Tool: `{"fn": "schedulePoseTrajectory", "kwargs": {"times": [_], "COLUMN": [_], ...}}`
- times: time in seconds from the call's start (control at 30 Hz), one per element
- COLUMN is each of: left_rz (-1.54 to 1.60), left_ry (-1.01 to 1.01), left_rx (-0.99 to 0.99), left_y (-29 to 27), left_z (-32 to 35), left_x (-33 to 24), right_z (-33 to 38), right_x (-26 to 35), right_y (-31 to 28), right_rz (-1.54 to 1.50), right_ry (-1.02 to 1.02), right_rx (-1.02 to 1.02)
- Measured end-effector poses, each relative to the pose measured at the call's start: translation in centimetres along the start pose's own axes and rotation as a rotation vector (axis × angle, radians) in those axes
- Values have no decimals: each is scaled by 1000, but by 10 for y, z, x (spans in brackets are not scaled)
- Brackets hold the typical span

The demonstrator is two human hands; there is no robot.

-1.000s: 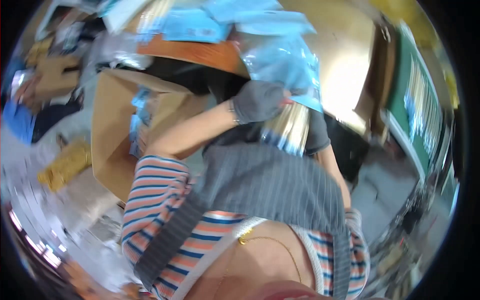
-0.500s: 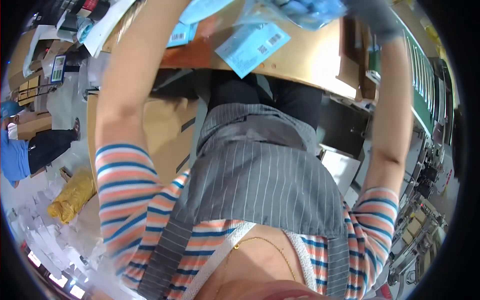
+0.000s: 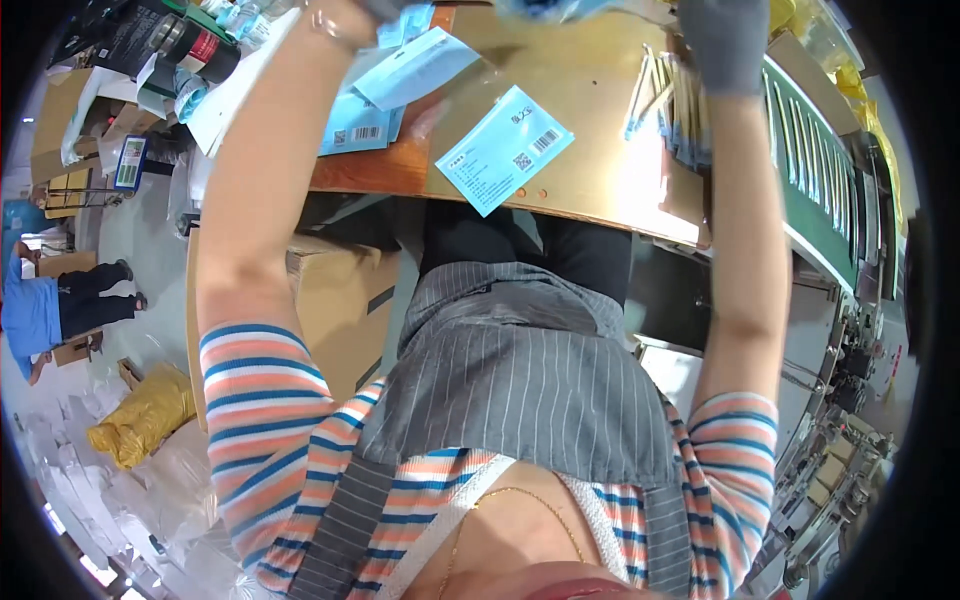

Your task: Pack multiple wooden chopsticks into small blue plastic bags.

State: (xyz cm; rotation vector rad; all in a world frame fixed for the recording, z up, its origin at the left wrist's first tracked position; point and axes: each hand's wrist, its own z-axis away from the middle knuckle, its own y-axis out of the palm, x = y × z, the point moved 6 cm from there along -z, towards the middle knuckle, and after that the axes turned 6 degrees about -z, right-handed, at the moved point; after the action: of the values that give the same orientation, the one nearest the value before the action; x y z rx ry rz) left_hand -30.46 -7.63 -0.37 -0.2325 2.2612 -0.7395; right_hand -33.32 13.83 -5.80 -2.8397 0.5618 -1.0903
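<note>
My left hand (image 3: pixel 388 8), in a grey glove, is mostly cut off by the top edge beside light-blue printed packets (image 3: pixel 415 68). Its fingers do not show. My right hand (image 3: pixel 724 42), also grey-gloved, is over the table's right side, its fingers running out of the top edge. Just left of that hand lies a bunch of thin sticks (image 3: pixel 655 95) with pale tops and bluish lower ends. A single light-blue printed packet (image 3: pixel 505 150) rests flat near the table's front edge. Between my hands, a blurred blue bundle (image 3: pixel 560 8) shows at the top.
The wooden table (image 3: pixel 590 180) ends in front of my lap. To its right is a green conveyor (image 3: pixel 815 170) carrying a row of thin strips. Cardboard boxes (image 3: pixel 335 310) stand below left, near a yellow sack (image 3: pixel 145 415). A person in blue (image 3: pixel 40 310) is farther left.
The clear bag of blue items has shifted up, mostly out of view. More of the table, the sticks and the left packets now shows. My right forearm appears slightly farther left.
</note>
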Motion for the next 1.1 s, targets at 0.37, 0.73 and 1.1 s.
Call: {"fn": "schedulePoseTrajectory", "kwargs": {"times": [0.37,0.73,1.1], "left_rz": [-216,-158,-586], "left_ry": [-932,-1107,-422], "left_rx": [-299,-1,-191], "left_y": [109,110,126], "left_z": [269,250,246], "left_x": [239,298,268], "right_z": [261,263,268], "right_x": [-106,-102,-99], "right_y": [-8,80,99], "right_rz": [315,692,599], "right_ry": [613,193,182], "right_rx": [87,543,503]}}
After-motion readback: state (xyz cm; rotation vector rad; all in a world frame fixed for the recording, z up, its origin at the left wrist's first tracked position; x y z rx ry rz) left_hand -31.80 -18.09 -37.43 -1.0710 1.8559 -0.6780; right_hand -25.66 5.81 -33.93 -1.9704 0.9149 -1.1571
